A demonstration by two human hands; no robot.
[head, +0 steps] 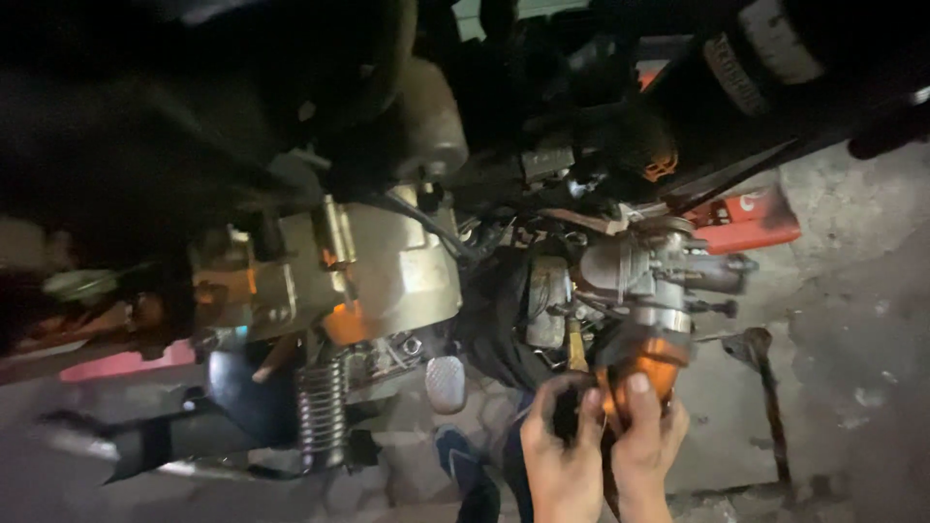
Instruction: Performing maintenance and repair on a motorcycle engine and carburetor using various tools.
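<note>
Both my hands reach up under a motorcycle's engine area. My left hand (562, 455) and my right hand (647, 431) are pressed together around an orange, glowing cup-shaped part (651, 360) at the bottom of the grey metal carburetor (635, 271). Fingers of both hands wrap the part's lower edge; thumbs point up. A dark hose or rod runs down between the hands. Exactly what each finger grips is blurred.
The silver engine block (387, 266) sits to the left, with a coiled spring (322, 412) and a ribbed foot pedal (446, 383) below it. A kickstand or lever (765, 387) hangs at right. A red panel (746, 223) shows behind. Grey concrete floor (852, 339) lies beyond.
</note>
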